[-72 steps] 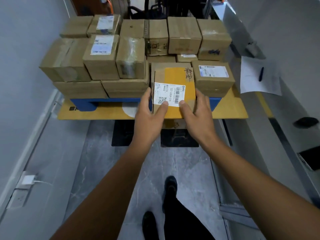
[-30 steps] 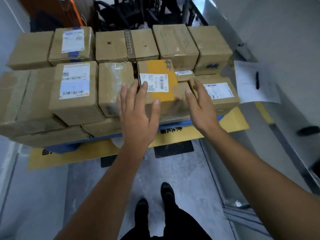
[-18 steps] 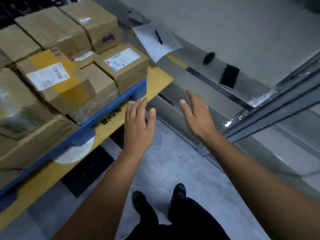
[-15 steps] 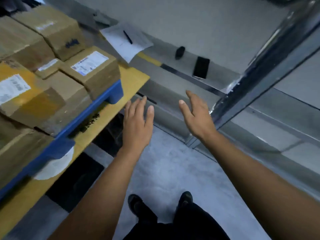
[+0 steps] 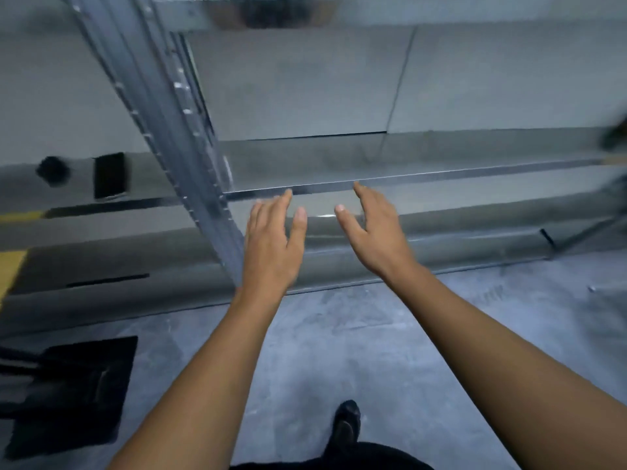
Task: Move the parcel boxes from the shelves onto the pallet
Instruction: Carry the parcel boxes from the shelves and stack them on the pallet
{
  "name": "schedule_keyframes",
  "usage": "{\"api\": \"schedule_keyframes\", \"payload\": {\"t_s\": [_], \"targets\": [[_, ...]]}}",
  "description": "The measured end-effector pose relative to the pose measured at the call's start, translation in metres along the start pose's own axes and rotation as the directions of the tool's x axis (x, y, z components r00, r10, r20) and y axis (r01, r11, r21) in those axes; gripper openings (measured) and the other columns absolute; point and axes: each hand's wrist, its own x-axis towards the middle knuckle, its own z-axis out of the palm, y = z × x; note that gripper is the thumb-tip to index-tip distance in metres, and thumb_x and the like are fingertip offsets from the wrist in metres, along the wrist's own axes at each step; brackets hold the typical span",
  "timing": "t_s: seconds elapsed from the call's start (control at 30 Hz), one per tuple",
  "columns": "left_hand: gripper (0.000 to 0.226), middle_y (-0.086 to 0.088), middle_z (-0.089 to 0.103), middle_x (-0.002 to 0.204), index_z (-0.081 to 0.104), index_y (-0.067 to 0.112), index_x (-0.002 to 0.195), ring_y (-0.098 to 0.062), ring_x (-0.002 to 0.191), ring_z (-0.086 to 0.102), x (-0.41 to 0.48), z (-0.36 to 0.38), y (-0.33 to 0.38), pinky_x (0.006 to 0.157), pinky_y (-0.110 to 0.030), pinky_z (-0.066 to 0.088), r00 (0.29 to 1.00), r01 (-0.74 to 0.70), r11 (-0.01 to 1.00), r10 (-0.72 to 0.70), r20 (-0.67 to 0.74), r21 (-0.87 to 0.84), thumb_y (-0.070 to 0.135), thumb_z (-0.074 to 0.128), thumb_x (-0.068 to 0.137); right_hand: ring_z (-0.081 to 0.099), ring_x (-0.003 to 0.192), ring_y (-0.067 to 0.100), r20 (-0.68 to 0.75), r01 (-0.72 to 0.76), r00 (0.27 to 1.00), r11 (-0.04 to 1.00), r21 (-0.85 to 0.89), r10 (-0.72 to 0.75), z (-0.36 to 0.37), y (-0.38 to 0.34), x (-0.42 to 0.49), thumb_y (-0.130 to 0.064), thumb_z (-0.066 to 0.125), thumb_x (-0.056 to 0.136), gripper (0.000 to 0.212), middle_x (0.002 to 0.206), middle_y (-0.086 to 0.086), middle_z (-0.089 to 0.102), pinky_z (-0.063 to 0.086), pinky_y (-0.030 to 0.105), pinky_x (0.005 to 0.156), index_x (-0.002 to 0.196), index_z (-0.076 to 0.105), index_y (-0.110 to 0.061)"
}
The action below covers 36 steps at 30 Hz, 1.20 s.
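2 hands free at the shelf (image 5: pixel 441 176).
Left hand (image 5: pixel 271 245), right hand (image 5: pixel 373 232) apart, fingers straight, nothing held; no parcel visible; remaining work cannot be judged.

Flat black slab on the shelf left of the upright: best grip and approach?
Pinch the flat black slab across its two long edges, from above and from the aisle side: it lies flat on the shelf, so no face is graspable. Likely the left hand, since the upright stands to its right.
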Motion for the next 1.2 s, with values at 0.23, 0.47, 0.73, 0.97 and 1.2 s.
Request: {"api": "schedule_keyframes", "payload": {"t_s": [0.23, 0.47, 0.73, 0.97, 1.2], "targets": [[0.058, -0.007, 0.04, 0.164, 0.044, 0.02, 0.157, -0.027, 0.158, 0.02, 0.021, 0.148, 0.14, 0.129, -0.039, 0.014, 0.954, -0.192, 0.981, 0.193, 0.23, -0.024, 0.051, 0.039, 0.109, 0.028, 0.155, 0.024, -0.223, -0.19, 0.955, 0.981, 0.048, 0.196, -0.139, 0.138, -0.017, -0.051, 0.05, 0.107, 0.069, 0.166, 0.007, 0.039, 0.022, 0.039, 0.127, 0.163, 0.035, -0.015], [0.058, -0.003, 0.04, 0.164, 0.042, 0.022, 0.158, -0.026, 0.158, 0.02, 0.023, 0.283, 0.243, 0.129, -0.044, 0.016, 0.818, -0.341, 0.935, 0.346, 0.459, -0.098, 0.051, 0.041, 0.108, 0.021, 0.158, 0.022, -0.394, -0.415, 0.813, 0.902, 0.122, 0.428, -0.232, 0.257, -0.052, -0.057, 0.047, 0.106, 0.071, 0.169, 0.003, 0.033, 0.022, 0.043, 0.128, 0.165, 0.031, -0.021], [0.06, -0.008, 0.042, 0.161, 0.041, 0.017, 0.158, -0.028, 0.155, 0.026, 0.056, 0.447, 0.331, 0.126, -0.049, 0.022, 0.675, -0.39, 0.892, 0.446, 0.587, -0.229, 0.048, 0.047, 0.107, 0.021, 0.159, 0.019, -0.483, -0.573, 0.674, 0.808, 0.137, 0.559, -0.319, 0.378, -0.033, -0.062, 0.044, 0.105, 0.071, 0.17, -0.003, 0.031, 0.021, 0.044, 0.127, 0.165, 0.029, -0.028], [0.062, -0.008, 0.042, 0.162, 0.041, 0.017, 0.158, -0.028, 0.155, 0.025, 0.115, 0.554, 0.421, 0.126, -0.048, 0.023, 0.636, -0.377, 0.876, 0.48, 0.605, -0.3, 0.049, 0.047, 0.106, 0.024, 0.158, 0.019, -0.526, -0.631, 0.627, 0.771, 0.09, 0.575, -0.414, 0.454, 0.02, -0.062, 0.045, 0.105, 0.071, 0.169, -0.004, 0.033, 0.02, 0.041, 0.126, 0.165, 0.029, -0.027], [0.061, -0.005, 0.043, 0.161, 0.043, 0.02, 0.157, -0.026, 0.155, 0.026, 0.147, 0.637, 0.484, 0.125, -0.05, 0.026, 0.589, -0.408, 0.864, 0.496, 0.639, -0.294, 0.052, 0.047, 0.105, 0.025, 0.157, 0.02, -0.546, -0.665, 0.572, 0.736, 0.13, 0.613, -0.47, 0.526, 0.06, -0.062, 0.044, 0.105, 0.071, 0.169, -0.003, 0.033, 0.023, 0.044, 0.127, 0.165, 0.03, -0.027]]}}
